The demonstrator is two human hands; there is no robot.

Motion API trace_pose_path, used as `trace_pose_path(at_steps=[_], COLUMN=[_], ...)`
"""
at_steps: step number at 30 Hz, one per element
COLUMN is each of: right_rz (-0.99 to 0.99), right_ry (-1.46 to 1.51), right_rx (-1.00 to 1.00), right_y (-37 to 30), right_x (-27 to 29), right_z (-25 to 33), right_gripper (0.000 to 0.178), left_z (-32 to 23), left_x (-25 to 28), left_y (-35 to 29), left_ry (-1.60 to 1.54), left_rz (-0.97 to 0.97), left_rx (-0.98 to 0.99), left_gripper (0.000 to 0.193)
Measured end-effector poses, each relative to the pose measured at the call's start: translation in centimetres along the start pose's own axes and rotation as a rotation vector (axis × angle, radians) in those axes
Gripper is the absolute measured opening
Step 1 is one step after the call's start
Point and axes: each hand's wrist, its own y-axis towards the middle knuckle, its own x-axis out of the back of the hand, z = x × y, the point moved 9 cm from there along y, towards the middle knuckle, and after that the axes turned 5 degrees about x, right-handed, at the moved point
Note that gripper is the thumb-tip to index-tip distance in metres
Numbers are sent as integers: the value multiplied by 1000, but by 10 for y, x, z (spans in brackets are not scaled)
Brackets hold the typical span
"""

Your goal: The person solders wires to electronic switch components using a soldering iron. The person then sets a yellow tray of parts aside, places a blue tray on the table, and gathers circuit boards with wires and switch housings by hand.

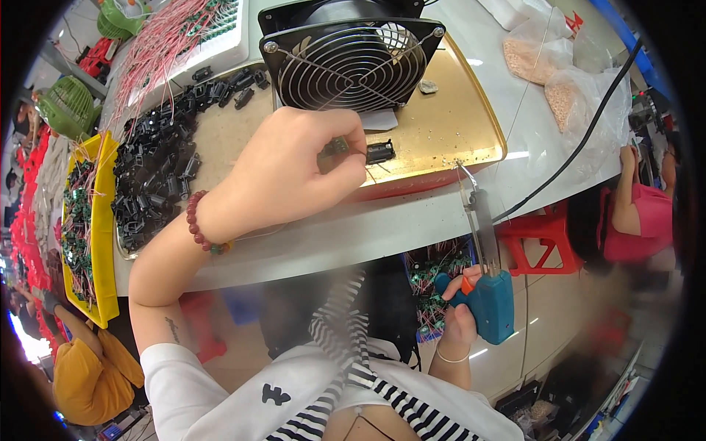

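My left hand [301,158] is closed in a pinch above the gold tray [441,95]. Between its fingers shows a bit of green circuit board [334,147], and a small black plastic part [381,151] juts out past the fingertips. My fingers hide how the two join. At the right, my right hand [460,323] is wrapped round the handle of a teal soldering gun [493,305]. Its metal tip reaches up to the front edge of the tray, apart from the black part.
A black fan with a wire grille [357,66] stands behind my left hand. Many black plastic parts [158,158] lie at the left beside a yellow bin [92,228] of wired boards. A black cable [581,147] crosses the right side, near plastic bags of pellets [562,99].
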Motion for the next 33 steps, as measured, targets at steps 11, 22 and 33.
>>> trace_pose_path(at_steps=[11,22,33], right_rz=[61,94,152], right_ry=[-111,-165,-244], right_rx=[94,-49,-25], right_y=[3,0,-1], right_x=[-11,-39,-48], right_z=[8,5,-1], right_gripper=[46,50,44], left_z=[2,12,15], left_x=[-4,1,-1], left_y=[-2,-13,-17], left_ry=[147,99,92], left_rz=[-101,-382,-401], left_rx=[-142,-168,-220], left_gripper=[16,9,9])
